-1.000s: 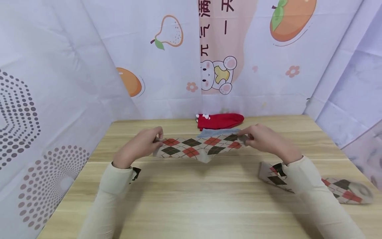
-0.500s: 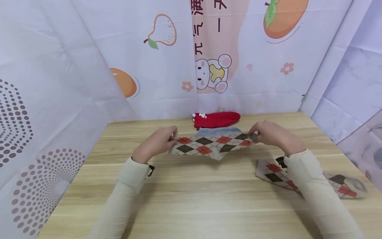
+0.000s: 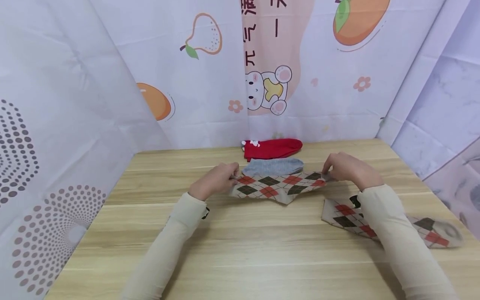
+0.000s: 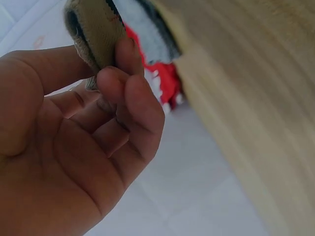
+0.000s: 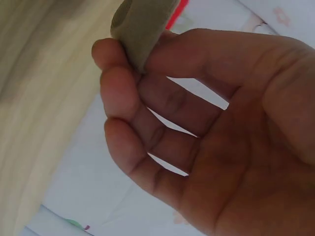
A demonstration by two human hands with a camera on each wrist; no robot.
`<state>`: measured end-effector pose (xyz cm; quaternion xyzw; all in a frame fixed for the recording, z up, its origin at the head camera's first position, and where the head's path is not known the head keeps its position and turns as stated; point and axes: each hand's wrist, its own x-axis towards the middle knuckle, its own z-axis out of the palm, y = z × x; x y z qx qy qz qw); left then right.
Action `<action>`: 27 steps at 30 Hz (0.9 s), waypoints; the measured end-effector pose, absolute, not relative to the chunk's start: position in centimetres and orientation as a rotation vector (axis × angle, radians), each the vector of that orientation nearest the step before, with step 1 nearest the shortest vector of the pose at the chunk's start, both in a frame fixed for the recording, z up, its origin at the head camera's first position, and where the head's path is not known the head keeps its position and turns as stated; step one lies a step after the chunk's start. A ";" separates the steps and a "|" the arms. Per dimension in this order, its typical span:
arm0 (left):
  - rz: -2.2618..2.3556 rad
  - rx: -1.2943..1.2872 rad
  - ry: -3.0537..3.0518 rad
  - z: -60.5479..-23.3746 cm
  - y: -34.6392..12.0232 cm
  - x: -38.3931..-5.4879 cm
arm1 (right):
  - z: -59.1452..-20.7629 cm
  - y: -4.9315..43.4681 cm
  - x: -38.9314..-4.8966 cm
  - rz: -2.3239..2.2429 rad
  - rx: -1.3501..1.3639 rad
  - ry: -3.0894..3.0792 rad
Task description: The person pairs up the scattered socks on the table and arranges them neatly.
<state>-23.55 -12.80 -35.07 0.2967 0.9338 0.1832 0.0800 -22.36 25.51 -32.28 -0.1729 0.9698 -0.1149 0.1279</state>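
An argyle sock (image 3: 268, 186) in beige, red and dark green stretches between both hands in the head view, just in front of a grey-blue sock. My left hand (image 3: 216, 180) pinches its left end; in the left wrist view the ribbed cuff (image 4: 96, 34) sits between thumb and fingertips. At the other end, my right hand (image 3: 346, 170) pinches the plain beige toe (image 5: 142, 34), seen close up in the right wrist view. The sock's middle sags with the heel pointing down toward the front.
The grey-blue sock (image 3: 273, 166) lies flat behind the held one, and a red sock (image 3: 275, 148) lies beyond it near the back curtain. A second argyle sock (image 3: 346, 216) rests at the right, partly hidden under the right forearm. All are on a wooden table (image 3: 240, 250).
Both hands have carried the argyle sock to the right, the left hand moving farther. The sock is now lower and nearer the table, and more of the grey-blue sock shows behind it.
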 end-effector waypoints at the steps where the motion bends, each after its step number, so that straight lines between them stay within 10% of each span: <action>1: 0.546 0.877 2.784 -35.2 -12.7 -23.6 | -32.4 25.6 -22.5 -0.337 -0.507 2.820; 27: 0.258 0.802 2.912 -37.0 -11.5 -23.5 | -32.7 24.4 -22.1 -0.258 -0.454 2.745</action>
